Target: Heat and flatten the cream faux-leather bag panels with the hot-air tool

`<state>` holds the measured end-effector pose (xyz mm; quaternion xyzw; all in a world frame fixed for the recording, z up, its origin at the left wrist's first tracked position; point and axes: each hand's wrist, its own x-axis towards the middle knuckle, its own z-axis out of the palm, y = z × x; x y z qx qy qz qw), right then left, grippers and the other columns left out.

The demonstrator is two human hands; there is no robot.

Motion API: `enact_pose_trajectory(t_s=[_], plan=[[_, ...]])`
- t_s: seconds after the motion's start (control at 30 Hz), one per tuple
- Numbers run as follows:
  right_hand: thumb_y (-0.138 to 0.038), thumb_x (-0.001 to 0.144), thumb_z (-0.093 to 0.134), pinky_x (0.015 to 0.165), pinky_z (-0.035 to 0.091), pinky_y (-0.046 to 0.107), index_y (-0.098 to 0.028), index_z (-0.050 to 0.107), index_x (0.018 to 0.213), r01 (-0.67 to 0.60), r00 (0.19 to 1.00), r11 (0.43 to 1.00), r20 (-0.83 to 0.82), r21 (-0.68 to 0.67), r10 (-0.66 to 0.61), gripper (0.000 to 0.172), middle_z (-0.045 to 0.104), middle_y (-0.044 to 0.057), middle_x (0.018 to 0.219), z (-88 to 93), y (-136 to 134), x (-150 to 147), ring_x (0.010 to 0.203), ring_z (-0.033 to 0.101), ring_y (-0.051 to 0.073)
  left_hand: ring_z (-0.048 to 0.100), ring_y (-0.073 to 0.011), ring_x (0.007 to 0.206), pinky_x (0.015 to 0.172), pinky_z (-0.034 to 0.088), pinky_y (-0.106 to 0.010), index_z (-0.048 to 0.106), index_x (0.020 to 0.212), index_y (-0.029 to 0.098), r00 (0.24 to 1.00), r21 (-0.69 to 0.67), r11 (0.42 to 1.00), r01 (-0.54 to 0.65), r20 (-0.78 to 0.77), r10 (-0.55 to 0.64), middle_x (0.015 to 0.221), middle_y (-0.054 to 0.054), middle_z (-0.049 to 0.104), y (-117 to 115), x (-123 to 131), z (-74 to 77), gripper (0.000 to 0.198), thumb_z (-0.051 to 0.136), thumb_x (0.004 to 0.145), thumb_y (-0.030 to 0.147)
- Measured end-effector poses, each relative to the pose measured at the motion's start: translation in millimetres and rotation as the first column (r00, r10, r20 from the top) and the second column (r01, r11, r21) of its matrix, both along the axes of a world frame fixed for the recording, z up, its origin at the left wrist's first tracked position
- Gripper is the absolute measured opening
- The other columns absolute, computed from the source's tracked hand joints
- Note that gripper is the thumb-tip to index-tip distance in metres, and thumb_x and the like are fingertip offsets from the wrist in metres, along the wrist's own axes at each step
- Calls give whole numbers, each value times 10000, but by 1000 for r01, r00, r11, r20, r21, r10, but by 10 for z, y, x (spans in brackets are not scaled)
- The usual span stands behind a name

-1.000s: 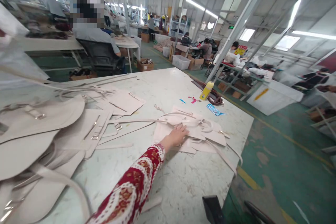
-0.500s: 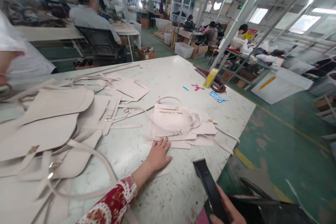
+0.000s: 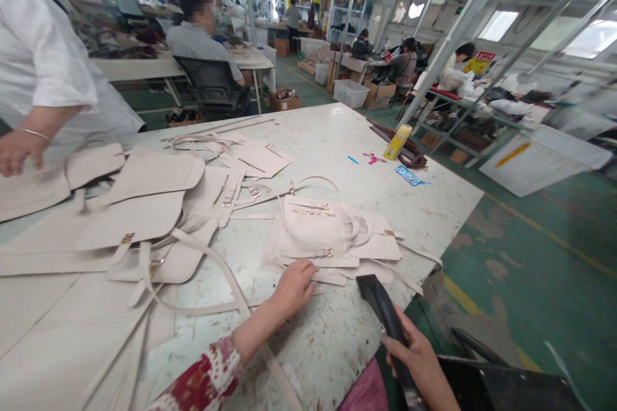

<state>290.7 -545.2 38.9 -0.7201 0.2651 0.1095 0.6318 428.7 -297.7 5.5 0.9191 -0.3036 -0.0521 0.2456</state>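
Observation:
On the pale worktable, my left hand (image 3: 295, 289) rests at the near edge of a small stack of beige leather bag pieces (image 3: 318, 225). Its fingers are loosely bent and partly overlap the lowest pieces; I see nothing gripped in them. The stack carries zips, small buckles and thin straps. My right hand (image 3: 412, 347) wraps around a black curved chair armrest (image 3: 380, 302), beside the table's near right edge. Part of the black chair (image 3: 496, 385) shows at the lower right. Left of my left hand lies a larger heap of beige bag pieces (image 3: 139, 218) with a long strap (image 3: 216, 263).
A yellow bottle (image 3: 398, 142), a brown coiled strap (image 3: 414, 157) and a blue-white packet (image 3: 411, 176) lie toward the table's far right. A co-worker's hand (image 3: 19, 151) is over the far-left pieces. A white bin (image 3: 544, 160) stands on the floor at right.
The view has swung left. My left hand's fingers went from lying flat to bent. My right hand shows more fully around the armrest. The co-worker's hand came further into view.

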Motion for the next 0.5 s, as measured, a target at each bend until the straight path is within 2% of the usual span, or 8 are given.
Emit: enact_pose_trajectory(t_s=[0.07,0.17,0.2,0.27,0.33,0.37,0.43,0.5], plan=[[-411,650,614,349,403,247,-125,190,1389,18,1000,999,-12,38,-18,899,548,-47,468,-3,-36,152,353,483,139,374,-235,1144,994,249,-406,495,1118,214,998,41,998,45,41,-47,1191,-86,468,-262,125,-53,379,495,740,188],[-410,633,634,378,417,265,-130,144,1397,-19,999,997,-40,77,22,950,538,-58,469,-24,-77,308,369,481,147,247,-292,1241,1018,108,-512,445,1186,217,986,81,984,-156,70,150,1302,-112,370,-372,329,-165,479,553,720,243],[-408,636,635,390,420,265,-134,126,1400,-38,998,996,-46,83,42,958,543,-58,482,-39,-82,331,384,483,148,237,-287,1249,1018,112,-504,427,1202,213,959,67,957,-282,44,279,1313,-116,357,-307,407,-198,483,542,737,271],[-406,648,628,391,409,254,-145,110,1401,-68,996,994,-49,85,73,951,545,-60,501,-77,-69,342,399,469,140,284,-266,1228,999,196,-454,402,1214,180,836,45,839,-542,-68,544,1295,-133,373,-68,574,-248,463,489,776,304],[-401,656,618,377,383,239,-152,132,1396,-94,994,993,-41,76,97,920,527,-69,496,-110,-18,332,395,442,127,399,-263,1140,925,310,-403,437,1159,140,691,77,713,-697,-198,696,1199,-152,460,208,747,-281,437,496,763,317],[-389,657,618,385,384,235,-148,154,1391,-113,993,991,-36,68,116,901,523,-70,498,-119,19,329,403,439,124,456,-269,1075,874,354,-388,473,1105,129,645,103,683,-723,-252,722,1120,-152,513,321,829,-295,425,535,729,319],[-353,655,622,421,407,235,-136,189,1381,-162,986,985,-37,57,165,874,569,-52,564,-117,104,339,431,451,119,535,-278,942,782,403,-371,543,952,123,619,133,683,-718,-328,714,951,-132,584,458,957,-318,361,615,641,291],[-324,654,618,465,436,239,-135,207,1379,-182,983,982,-20,43,183,855,651,0,772,-87,178,359,473,486,119,570,-266,846,718,422,-342,575,794,125,598,124,692,-711,-411,688,807,-95,605,489,979,-333,233,636,597,234]])
